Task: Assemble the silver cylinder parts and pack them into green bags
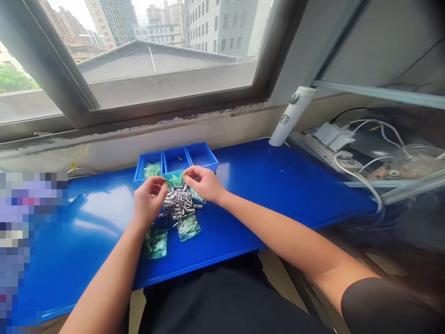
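Observation:
Between my two hands a small green bag is stretched above a heap of metal pins. My left hand pinches its left edge, and my right hand pinches its right edge. Green bags lie around the heap: one bag just in front, another bag nearer the table's front edge beside my left forearm, and one partly hidden under my right hand. Behind my hands stands a blue three-compartment tray. Its left compartment holds green bags; its middle one holds a small dark part.
The blue table runs below a window. A white bottle stands at the back right edge. Farther right are a power strip with white plugs and looping cables. A blurred, pixelated area covers the far left.

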Demonstrator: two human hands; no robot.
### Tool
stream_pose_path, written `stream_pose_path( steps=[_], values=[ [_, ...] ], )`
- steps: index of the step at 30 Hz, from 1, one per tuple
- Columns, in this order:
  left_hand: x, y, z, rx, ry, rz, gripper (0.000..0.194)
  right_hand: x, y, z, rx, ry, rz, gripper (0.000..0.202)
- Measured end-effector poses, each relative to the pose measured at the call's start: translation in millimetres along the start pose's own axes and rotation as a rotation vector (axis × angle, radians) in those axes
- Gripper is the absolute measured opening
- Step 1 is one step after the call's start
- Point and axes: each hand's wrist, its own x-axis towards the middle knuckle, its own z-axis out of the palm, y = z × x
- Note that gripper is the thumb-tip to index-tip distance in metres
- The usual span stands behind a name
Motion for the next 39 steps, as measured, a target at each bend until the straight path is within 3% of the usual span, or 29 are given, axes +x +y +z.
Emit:
stream_pose_path(
  steps=[5, 15, 28, 39],
  values=[
    [0.4, -1.1, -0.2, 0.049, 0.044, 0.054, 0.015, 0.3, -0.1, -0.7, -0.020, 0.017, -0.022, 0.016],
    [-1.8, 5.1, -0.3, -0.042, -0.025, -0.055, 0.017, 0.3, -0.8, -0.4, -0.065, 0.036, -0.038, 0.014],
    [-0.9, 4.5, 0.1, -0.057, -0.036, -0.069, 0.017, -0.3, 1.1, -0.7, -0.026, -0.008, 0.022, 0.019],
    [-1.2, 3.3, 0.9, -0.068, -0.026, -0.048, 0.017, 1.7, 4.9, 2.5, 0.160, -0.023, 0.084, 0.021]
  ],
)
